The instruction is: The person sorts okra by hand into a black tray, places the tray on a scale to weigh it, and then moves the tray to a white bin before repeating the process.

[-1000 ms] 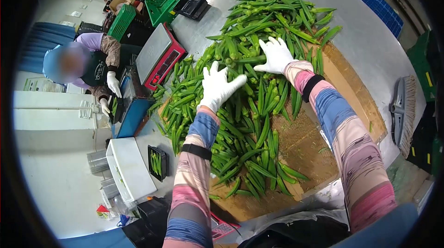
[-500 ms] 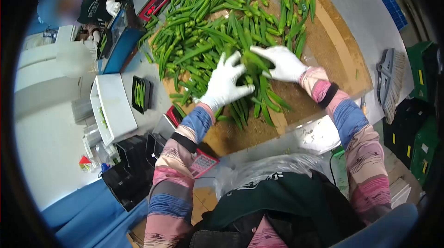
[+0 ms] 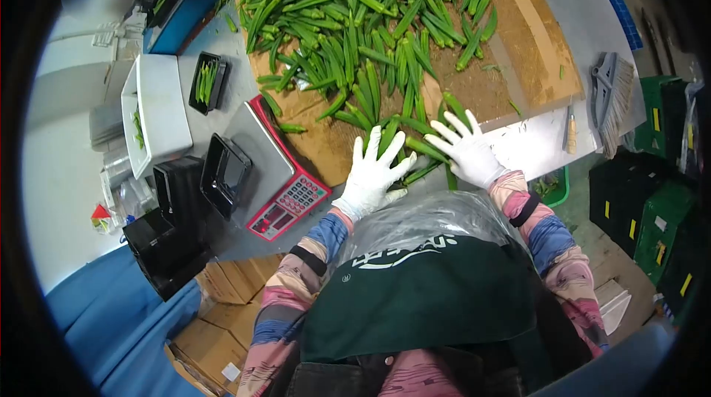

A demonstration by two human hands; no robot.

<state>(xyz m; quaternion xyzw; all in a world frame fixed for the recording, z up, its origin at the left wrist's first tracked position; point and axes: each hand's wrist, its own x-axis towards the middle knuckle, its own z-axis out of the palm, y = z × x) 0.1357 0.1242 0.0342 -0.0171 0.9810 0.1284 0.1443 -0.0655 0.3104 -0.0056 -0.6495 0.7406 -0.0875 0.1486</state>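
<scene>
A wide pile of green okra pods (image 3: 355, 27) covers much of the brown board (image 3: 511, 56) on the metal table. At the pile's near edge, my left hand (image 3: 372, 175), in a white glove, lies with its fingers spread against several pods. My right hand (image 3: 470, 152), also gloved in white, has its fingers spread over pods a little to the right. A few pods lie in the gap between the hands, close to the apron. Neither hand is closed around a pod.
Left of the board are a red scale (image 3: 278, 175), a black tray (image 3: 226, 175) on it, a black tray of okra (image 3: 206, 82) and a white bin (image 3: 159, 108). A brush (image 3: 613, 101) and a wooden-handled tool (image 3: 571, 134) lie right. Part of another person shows top left.
Both hands have moved down toward the apron and opened over the near pods. The pods between them are no longer lifted. The view has shifted, showing more of the scale.
</scene>
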